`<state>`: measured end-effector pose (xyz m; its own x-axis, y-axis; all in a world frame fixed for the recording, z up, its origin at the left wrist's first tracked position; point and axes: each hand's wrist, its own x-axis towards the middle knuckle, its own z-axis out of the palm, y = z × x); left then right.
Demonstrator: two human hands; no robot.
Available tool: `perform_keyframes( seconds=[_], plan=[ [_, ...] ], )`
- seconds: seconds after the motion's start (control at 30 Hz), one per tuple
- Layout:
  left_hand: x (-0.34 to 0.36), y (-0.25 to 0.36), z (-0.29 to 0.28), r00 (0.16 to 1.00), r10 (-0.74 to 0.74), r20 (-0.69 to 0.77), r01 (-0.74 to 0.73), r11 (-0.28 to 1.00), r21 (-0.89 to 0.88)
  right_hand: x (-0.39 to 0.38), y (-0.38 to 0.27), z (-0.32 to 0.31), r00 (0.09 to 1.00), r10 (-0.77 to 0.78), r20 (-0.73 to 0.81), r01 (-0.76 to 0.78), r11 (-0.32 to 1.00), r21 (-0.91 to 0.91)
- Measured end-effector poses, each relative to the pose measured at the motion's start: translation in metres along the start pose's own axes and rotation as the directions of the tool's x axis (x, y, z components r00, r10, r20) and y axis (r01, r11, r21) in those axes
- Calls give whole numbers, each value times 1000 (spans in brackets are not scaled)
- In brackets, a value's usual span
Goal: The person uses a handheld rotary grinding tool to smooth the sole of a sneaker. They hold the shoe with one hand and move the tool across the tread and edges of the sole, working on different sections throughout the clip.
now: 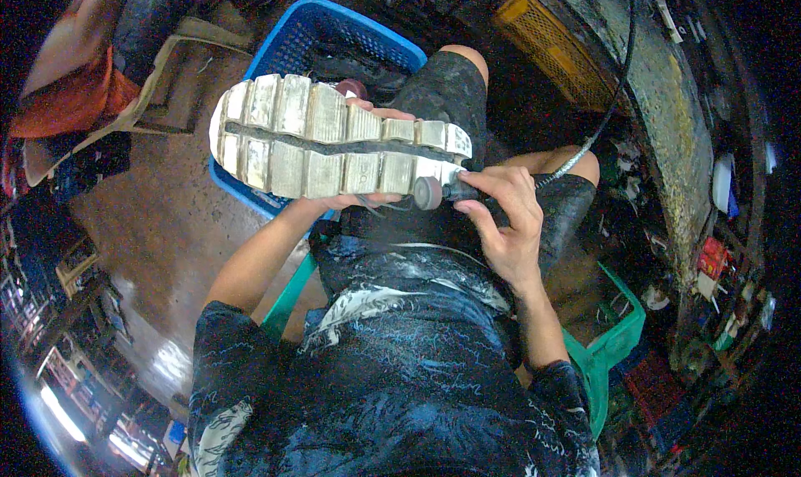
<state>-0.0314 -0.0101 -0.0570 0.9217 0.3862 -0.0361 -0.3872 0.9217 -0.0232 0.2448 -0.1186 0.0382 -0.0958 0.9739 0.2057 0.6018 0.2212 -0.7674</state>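
Note:
A shoe with a white, deeply grooved sole (325,135) lies across my lap area, sole turned up toward me and toe to the left. My left hand (355,200) is wrapped round it from underneath, with fingers showing along the far edge; the shoe's upper is hidden. Pinched in my right hand (509,218) is a rotary grinder (460,191) with a round grey-brown abrasive wheel (428,193). The wheel is at the near edge of the sole's right end; I cannot tell whether it touches. A braided flexible shaft (576,156) runs from the tool up to the right.
Beyond the shoe stands a blue plastic basket (288,35) with dark things inside. A yellow-orange crate (555,52) lies at the far right, beside a worn grey slab (659,118). A green plastic seat (613,343) shows under me. Another person's orange clothing (83,97) appears at far left.

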Motion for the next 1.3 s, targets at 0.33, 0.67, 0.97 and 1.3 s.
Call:
perform_keyframes(
  seconds=[0.33,0.67,0.97,1.3],
  plan=[
    [-17,-6,-17,880,420,223,3,-473,881,1,-1,-12,996,69,-54,-68,998,17],
    [4,-16,9,941,318,-114,-202,801,564,7,-11,-16,989,126,-71,-118,987,108],
    [29,-16,5,975,183,-124,-94,851,516,11,-12,1,998,30,-46,-22,987,162],
    [24,-32,7,926,286,-246,-130,854,503,20,-3,11,998,-7,-65,15,991,130]
  ],
)
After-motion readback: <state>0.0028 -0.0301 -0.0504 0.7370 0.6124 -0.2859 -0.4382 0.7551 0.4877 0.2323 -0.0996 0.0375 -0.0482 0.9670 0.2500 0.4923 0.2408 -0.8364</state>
